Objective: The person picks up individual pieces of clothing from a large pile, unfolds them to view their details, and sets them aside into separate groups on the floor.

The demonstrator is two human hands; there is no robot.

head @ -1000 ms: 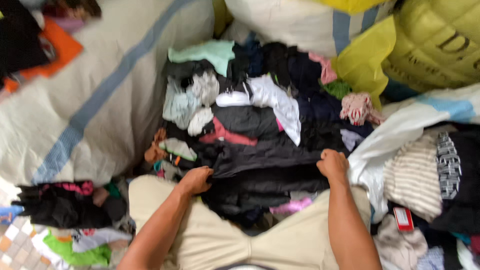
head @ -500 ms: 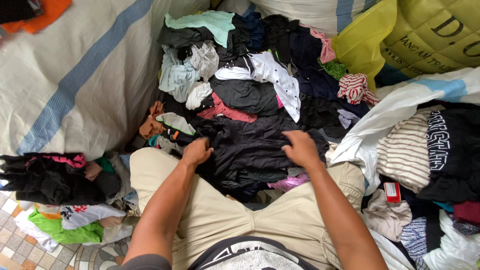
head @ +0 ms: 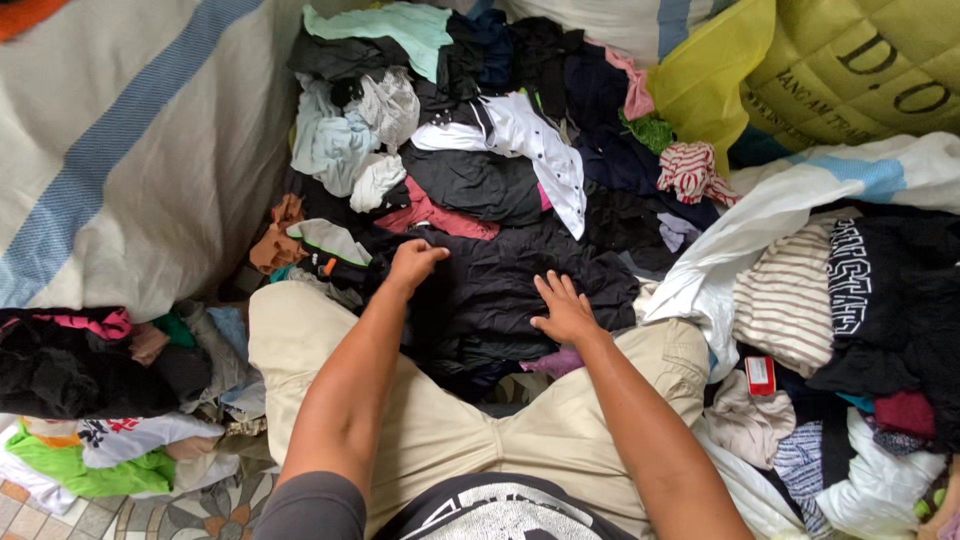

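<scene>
A black garment [head: 510, 290] lies spread at the front of a heap of clothes, just beyond my knees in beige trousers [head: 300, 340]. My left hand [head: 413, 264] pinches the garment's upper left edge with curled fingers. My right hand [head: 563, 310] lies flat on the black cloth with fingers spread, holding nothing. Behind the garment lie a white shirt [head: 545, 150], a dark red piece [head: 440, 218] and a mint green top [head: 385, 25].
A large white sack with blue stripes [head: 130, 160] stands at the left, a yellow sack [head: 850, 70] at the back right. Folded dark clothes [head: 70, 365] are stacked at my left, striped and black tops [head: 830, 290] at my right. Tiled floor [head: 170, 515] shows at the lower left.
Both hands were gripping the black garment's edges a second ago. The right hand has moved inward and opened flat on the cloth; the left has shifted up to the garment's top edge.
</scene>
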